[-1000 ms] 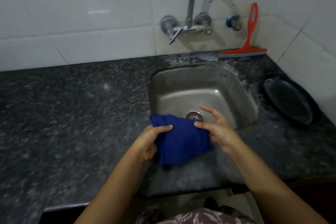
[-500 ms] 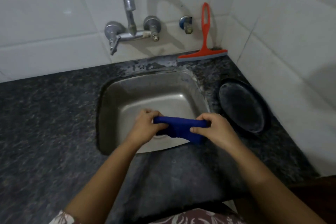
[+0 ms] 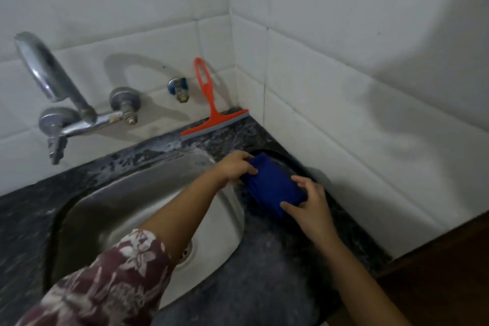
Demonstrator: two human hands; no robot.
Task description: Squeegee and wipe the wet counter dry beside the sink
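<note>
This looks like a home kitchen, seen at its washing-up corner. A rounded stainless-steel sink basin (image 3: 119,201) is sunk into a dark speckled granite counter (image 3: 264,286). Glossy white rectangular wall tiles (image 3: 344,103) cover both walls, and a curved chrome wall-mounted tap (image 3: 50,79) reaches over the basin. An orange plastic squeegee with a grey blade (image 3: 213,120) leans against the tiles (a small blue-handled wall valve (image 3: 178,88) sits just beside its handle).

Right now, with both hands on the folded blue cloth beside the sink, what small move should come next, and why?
Probably lower the blue cloth onto the dark round tray and release it. The left hand and right hand both grip it over the tray, while the orange squeegee leans unused against the wall and pale wet streaks show on the counter behind the sink.
</note>
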